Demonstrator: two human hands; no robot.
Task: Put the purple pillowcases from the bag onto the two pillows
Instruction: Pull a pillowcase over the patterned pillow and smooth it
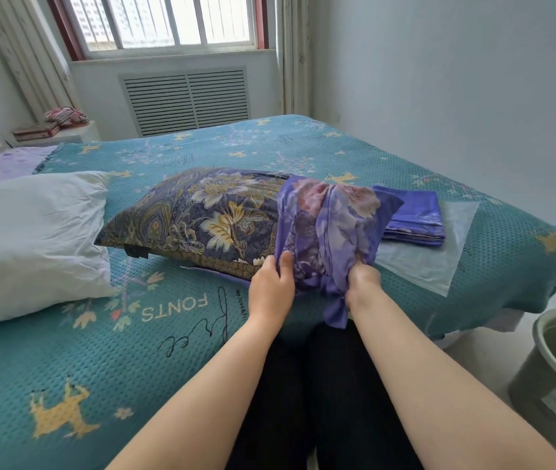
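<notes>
Pillowcase (329,228), purple with pink flowers, sits bunched over the right end of the dark floral pillow (198,220), which lies on the teal bedspread (66,361). Only that end is covered; rest of the pillow is bare. Left hand (271,288) grips the near left edge of the pillowcase opening, fingers curled over the fabric where it meets the pillow's lower corner. Right hand (363,283) is clenched on a gathered fold of the same pillowcase at its near right side; a loose tail of cloth hangs down between the two wrists over the bed edge. Second pillowcase (414,218) lies folded flat, just right of the pillow, resting on a clear plastic bag (439,262) spread on the bedspread. White pillow (29,239), uncovered, lies to the left, close to the floral one, cannot tell if touching. Grey bucket (554,378) stands on the floor at the right, beside the bed. Person's dark trousers show between the forearms.
</notes>
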